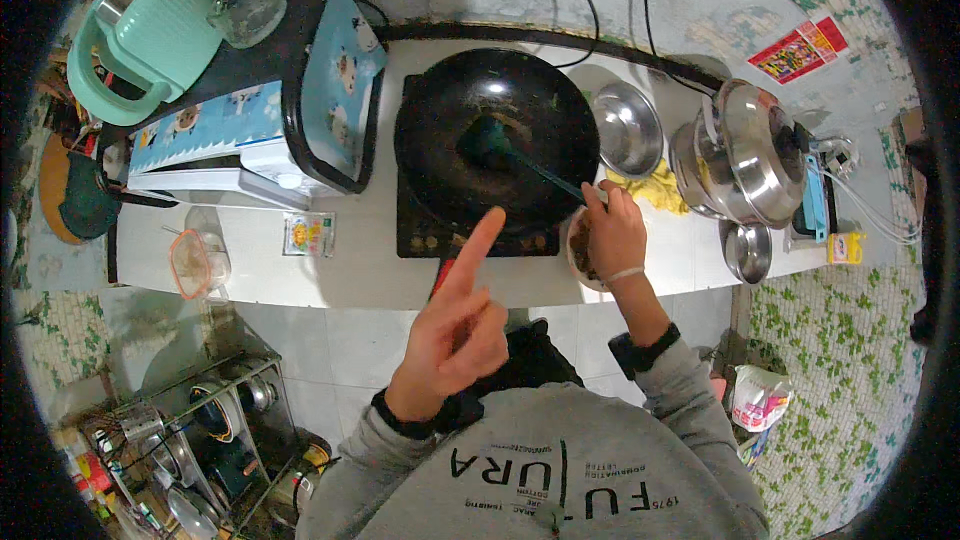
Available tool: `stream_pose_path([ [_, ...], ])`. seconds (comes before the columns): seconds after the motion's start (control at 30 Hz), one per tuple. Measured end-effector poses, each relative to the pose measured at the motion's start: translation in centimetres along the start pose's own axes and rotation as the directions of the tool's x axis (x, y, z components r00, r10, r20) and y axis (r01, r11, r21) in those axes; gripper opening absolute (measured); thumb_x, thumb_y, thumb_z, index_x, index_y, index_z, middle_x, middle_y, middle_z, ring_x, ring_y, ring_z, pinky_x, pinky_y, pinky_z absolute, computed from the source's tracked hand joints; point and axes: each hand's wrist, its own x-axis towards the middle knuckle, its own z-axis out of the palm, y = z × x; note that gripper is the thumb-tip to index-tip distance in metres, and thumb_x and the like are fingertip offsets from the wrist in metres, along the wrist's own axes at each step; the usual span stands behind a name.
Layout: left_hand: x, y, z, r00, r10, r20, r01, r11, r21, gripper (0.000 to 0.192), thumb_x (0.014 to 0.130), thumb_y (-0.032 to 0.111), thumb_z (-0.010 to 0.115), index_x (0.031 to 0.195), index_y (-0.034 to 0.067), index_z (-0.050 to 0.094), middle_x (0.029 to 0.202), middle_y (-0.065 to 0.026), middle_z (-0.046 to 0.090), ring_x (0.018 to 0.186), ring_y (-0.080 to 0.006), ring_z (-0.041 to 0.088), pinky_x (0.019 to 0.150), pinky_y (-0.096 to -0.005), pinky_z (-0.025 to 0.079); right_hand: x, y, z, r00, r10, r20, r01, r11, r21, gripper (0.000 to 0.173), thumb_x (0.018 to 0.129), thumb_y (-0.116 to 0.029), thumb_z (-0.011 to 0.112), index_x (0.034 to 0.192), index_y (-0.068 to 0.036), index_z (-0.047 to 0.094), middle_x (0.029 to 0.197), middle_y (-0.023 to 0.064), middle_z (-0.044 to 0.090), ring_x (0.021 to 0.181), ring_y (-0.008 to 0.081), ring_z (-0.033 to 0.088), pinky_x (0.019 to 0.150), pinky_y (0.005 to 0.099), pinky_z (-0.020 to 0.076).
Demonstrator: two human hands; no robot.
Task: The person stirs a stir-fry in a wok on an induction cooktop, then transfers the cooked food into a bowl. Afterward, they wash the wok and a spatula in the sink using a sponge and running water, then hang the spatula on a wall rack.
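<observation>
A black wok (pixel 439 127) sits on a flat black cooktop (pixel 416 232). Inside the wok lies the dark blade of a teal spatula (pixel 547 175), its handle crossing the wok's right rim. My right hand (pixel 619 234) is closed on the end of that handle, above a bowl of dark food (pixel 581 247) that it partly hides. My left hand (pixel 465 322) is raised in front of the wok, index finger extended and the other fingers curled, with no object visible in it. Behind it shows part of a red and black handle (pixel 442 274).
Right of the wok are a steel bowl (pixel 628 127), a yellow cloth (pixel 656 187), a lidded steel pot (pixel 750 157) and a small steel bowl (pixel 748 253). A packet (pixel 309 234) and an orange-rimmed container (pixel 191 265) lie left. Cables run along the wall.
</observation>
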Motion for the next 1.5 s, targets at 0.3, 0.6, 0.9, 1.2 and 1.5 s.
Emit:
stream_pose_path([
  [0.3, -0.1, 4.3, -3.2, 0.99, 0.14, -0.032, -0.092, 0.789, 0.608, 0.064, 0.096, 0.036, 0.048, 0.145, 0.004, 0.023, 0.068, -0.0039, 0.057, 0.047, -0.0049, 0.042, 0.042, -0.0165, 0.031, -6.6, -16.2, 7.5, 0.581, -0.549, 0.6, -0.809, -0.311, 0.499, 0.045, 0.089, -0.026, 0.063, 0.125, -0.005, 0.047, 0.105, 0.0086, 0.062, 0.096, 0.0218, 0.06, 0.087, 0.0336, 0.0486],
  [0.6, 1.6, 5.9, -7.5, 0.902, 0.367, -0.227, -0.007, 0.539, 0.842, 0.046, 0.093, 0.014, 0.052, 0.138, 0.008, 0.041, 0.067, -0.0003, 0.054, 0.053, -0.0046, 0.045, 0.049, -0.0182, 0.035, -5.3, -13.2, 2.9, 0.244, -0.2, 0.949, -0.717, -0.696, 0.037, 0.022, 0.085, -0.012, 0.064, 0.078, -0.012, 0.043, 0.049, -0.0032, 0.035, 0.036, 0.0092, 0.031, 0.036, 0.0261, 0.0279],
  [0.9, 11.5, 3.4, -2.9, 0.866, 0.172, 0.469, -0.195, -0.747, 0.635, 0.029, 0.077, 0.015, 0.068, 0.107, 0.016, 0.066, 0.083, -0.0049, 0.055, 0.08, -0.025, 0.055, 0.069, -0.0354, 0.045, -17.8, 0.6, -8.7, 0.19, 0.046, 0.981, -0.958, -0.211, 0.195, 0.018, 0.079, -0.008, 0.065, 0.083, -0.006, 0.047, 0.057, 0.0018, 0.046, 0.04, 0.011, 0.043, 0.036, 0.0263, 0.0346],
  [1.2, 24.3, -18.7, 3.6, 0.599, -0.438, 0.67, -0.689, -0.708, 0.152, 0.027, 0.074, 0.012, 0.063, 0.1, 0.013, 0.067, 0.079, -0.0073, 0.054, 0.078, -0.0253, 0.055, 0.067, -0.0368, 0.045, -34.3, 6.0, -17.5, 0.219, 0.269, 0.938, -0.907, -0.298, 0.297, 0.02, 0.079, -0.017, 0.066, 0.091, -0.004, 0.055, 0.065, 0.0015, 0.054, 0.049, 0.0101, 0.05, 0.042, 0.0266, 0.0388],
  [1.5, 29.8, -45.4, 9.5, 0.021, -0.77, 0.638, -0.882, -0.315, -0.351, 0.01, 0.073, 0.008, 0.06, 0.082, 0.004, 0.061, 0.072, -0.005, 0.048, 0.072, -0.0207, 0.052, 0.062, -0.032, 0.041, -51.3, 12.4, -20.9, 0.326, 0.401, 0.856, -0.786, -0.389, 0.481, 0.021, 0.078, -0.016, 0.066, 0.089, -0.002, 0.056, 0.065, 0.0032, 0.059, 0.055, 0.0117, 0.053, 0.051, 0.0289, 0.0452],
])
